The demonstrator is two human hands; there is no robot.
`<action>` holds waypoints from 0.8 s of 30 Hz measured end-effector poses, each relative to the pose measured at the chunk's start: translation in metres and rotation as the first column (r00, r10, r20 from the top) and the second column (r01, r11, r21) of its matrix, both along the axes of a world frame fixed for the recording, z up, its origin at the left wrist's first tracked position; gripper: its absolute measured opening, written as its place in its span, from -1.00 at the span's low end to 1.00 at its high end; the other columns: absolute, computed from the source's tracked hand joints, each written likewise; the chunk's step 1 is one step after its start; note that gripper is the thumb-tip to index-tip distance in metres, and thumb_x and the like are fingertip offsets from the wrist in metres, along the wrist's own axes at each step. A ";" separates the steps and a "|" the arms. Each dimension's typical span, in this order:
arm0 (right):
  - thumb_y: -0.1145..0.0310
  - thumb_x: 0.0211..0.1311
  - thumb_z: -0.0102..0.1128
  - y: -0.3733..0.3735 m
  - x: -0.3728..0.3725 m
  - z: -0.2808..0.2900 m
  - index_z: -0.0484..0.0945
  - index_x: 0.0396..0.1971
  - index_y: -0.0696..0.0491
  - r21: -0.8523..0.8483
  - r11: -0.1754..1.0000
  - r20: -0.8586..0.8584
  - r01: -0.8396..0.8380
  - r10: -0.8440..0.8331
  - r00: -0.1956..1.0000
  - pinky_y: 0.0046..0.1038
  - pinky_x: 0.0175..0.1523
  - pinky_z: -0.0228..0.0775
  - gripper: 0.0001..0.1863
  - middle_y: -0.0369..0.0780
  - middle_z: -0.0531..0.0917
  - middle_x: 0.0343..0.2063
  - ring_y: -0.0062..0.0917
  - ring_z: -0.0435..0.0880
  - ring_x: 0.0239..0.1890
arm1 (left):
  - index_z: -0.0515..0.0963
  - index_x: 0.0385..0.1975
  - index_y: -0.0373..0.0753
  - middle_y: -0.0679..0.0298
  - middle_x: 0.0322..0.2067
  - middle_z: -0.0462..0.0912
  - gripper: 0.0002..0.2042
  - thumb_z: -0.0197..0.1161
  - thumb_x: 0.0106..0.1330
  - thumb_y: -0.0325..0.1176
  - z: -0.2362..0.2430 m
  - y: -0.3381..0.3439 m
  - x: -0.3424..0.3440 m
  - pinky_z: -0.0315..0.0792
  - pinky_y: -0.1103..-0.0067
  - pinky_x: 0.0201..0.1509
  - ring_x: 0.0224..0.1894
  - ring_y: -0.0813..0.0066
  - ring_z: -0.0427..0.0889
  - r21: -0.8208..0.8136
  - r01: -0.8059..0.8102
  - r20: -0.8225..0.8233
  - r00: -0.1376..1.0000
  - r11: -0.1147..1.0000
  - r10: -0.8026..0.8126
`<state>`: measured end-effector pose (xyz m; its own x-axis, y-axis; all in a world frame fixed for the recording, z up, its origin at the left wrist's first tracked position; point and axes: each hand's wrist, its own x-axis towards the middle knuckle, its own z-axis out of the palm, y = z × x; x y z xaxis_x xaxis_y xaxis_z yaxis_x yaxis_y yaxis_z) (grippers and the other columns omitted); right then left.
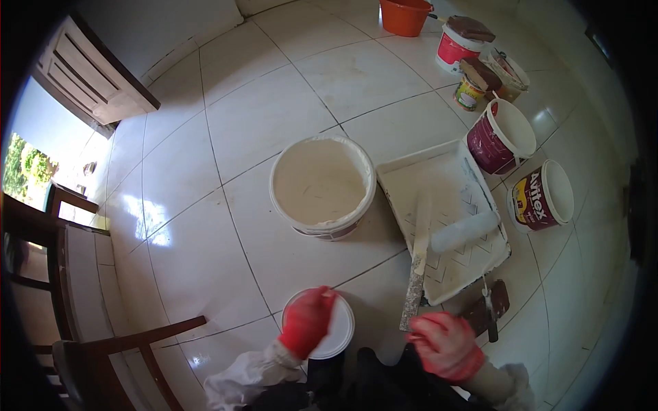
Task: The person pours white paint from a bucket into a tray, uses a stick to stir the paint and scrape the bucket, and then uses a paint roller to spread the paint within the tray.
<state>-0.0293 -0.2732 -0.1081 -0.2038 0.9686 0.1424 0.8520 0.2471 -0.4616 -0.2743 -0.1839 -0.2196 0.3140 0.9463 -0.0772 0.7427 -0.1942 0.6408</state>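
My left hand (306,323), in a red glove, is closed above a round white lid or bucket top (337,337). What its fingers hold, if anything, does not show. My right hand (447,346), also red-gloved, is curled closed beside the lower end of a paint-crusted flat stick (415,277); I cannot tell whether it touches the stick. That stick leans across the edge of a paint tray (392,195), where a pale roller (466,231) lies. Ahead stands a large bucket (322,231) of cream-coloured paint.
Right of the tray stand two maroon-and-white buckets (488,145) (531,205). A dark-handled tool (491,318) lies by the tray's near corner. Farther off are a red-and-white bucket (456,53), a small yellow can (468,94) and an orange bucket (404,19). Wooden furniture (154,335) is at near left.
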 end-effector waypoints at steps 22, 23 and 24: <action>0.19 0.18 0.13 0.130 -0.034 -0.044 0.56 -0.11 0.11 -0.886 0.399 -0.034 0.237 -0.566 0.824 -0.43 -0.06 0.43 -0.64 -0.16 0.67 -0.30 -0.46 0.64 -0.23 | 0.51 -0.06 -0.26 0.37 -0.51 0.59 -0.61 0.23 0.28 -0.09 0.005 0.039 -0.065 0.40 0.72 -0.48 -0.54 0.67 0.53 -0.933 -0.099 0.067 0.897 0.346 0.437; 0.20 0.18 0.14 0.133 -0.023 -0.019 0.56 -0.10 0.10 -0.883 0.383 -0.026 0.273 -0.619 0.785 -0.45 -0.06 0.42 -0.64 -0.17 0.67 -0.29 -0.49 0.63 -0.25 | 0.50 -0.04 -0.27 0.35 -0.48 0.60 -0.60 0.24 0.28 -0.10 0.007 0.045 -0.051 0.41 0.71 -0.47 -0.53 0.66 0.54 -0.932 0.027 0.178 0.903 0.362 0.390; 0.23 0.18 0.14 0.136 -0.012 0.003 0.57 -0.10 0.10 -0.856 0.396 -0.015 0.332 -0.661 0.750 -0.47 -0.09 0.43 -0.65 -0.19 0.67 -0.31 -0.53 0.62 -0.27 | 0.49 -0.01 -0.27 0.33 -0.46 0.61 -0.59 0.24 0.27 -0.11 0.009 0.048 -0.038 0.42 0.70 -0.47 -0.51 0.64 0.56 -0.898 0.167 0.317 0.887 0.406 0.336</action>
